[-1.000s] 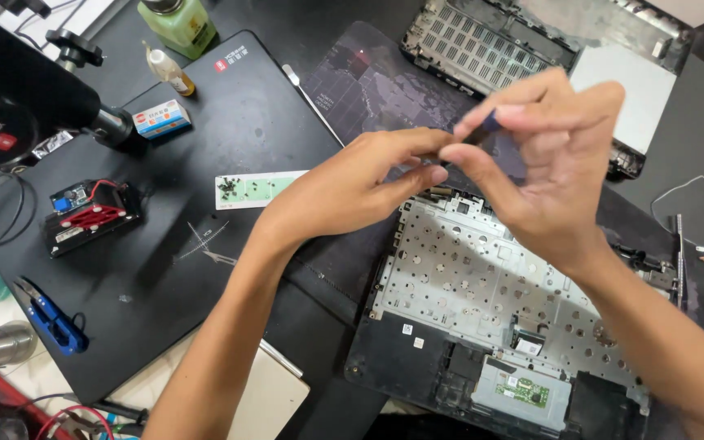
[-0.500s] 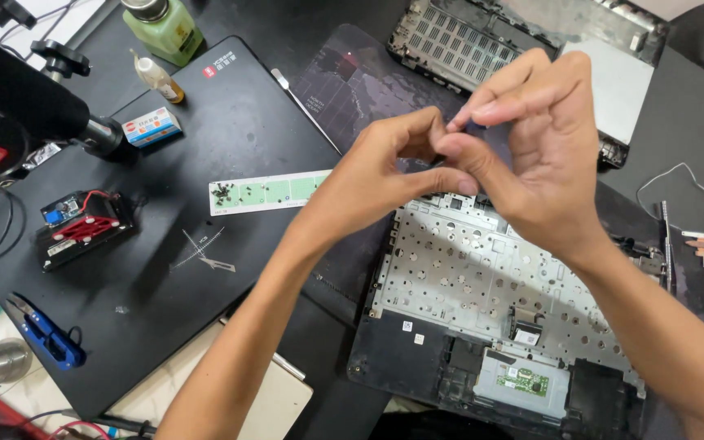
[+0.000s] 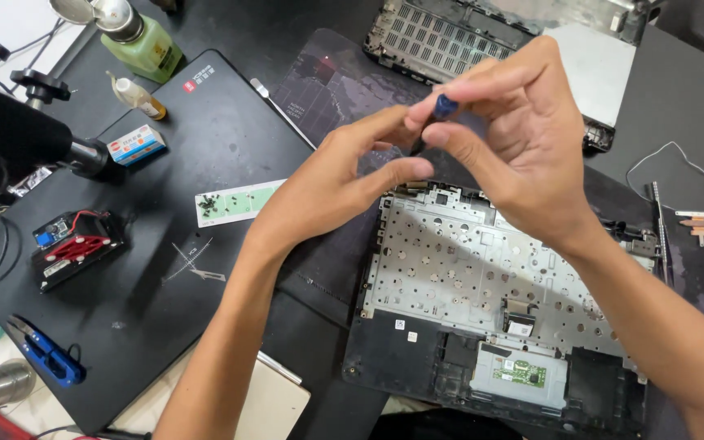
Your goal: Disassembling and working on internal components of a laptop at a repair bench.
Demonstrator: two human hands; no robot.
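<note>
Item: small blue piece (image 3: 446, 105), dark blue, rounded, most of it hidden by fingertips; whether it is a cap, a tool tip or a clip cannot be told.

Location: it is being held in the air above the top edge of the opened laptop base (image 3: 482, 277), well clear of the bench (image 3: 678, 106).

Hold: the right hand (image 3: 523, 155) is pinching it, fingers clamped on its upper end between thumb and forefinger. The left hand (image 3: 344, 179) is meeting it from below, its fingers drawn together at the lower side; whether they are gripping the piece itself or something thin beneath it cannot be told.

Handling, as a judgement: it is looking very light and rigid, probably smooth plastic, so it is likely to slip or flick away under a careless squeeze. A fingertip pinch across its sides is suiting it best.

Surroundings: exposed metal keyboard plate with many holes; a green paper strip carrying small dark screws (image 3: 238, 202) lying on a closed black laptop lid (image 3: 165, 261); blue-handled snips (image 3: 42, 354) at the left edge; a green bottle (image 3: 142, 42) at the far corner.
</note>
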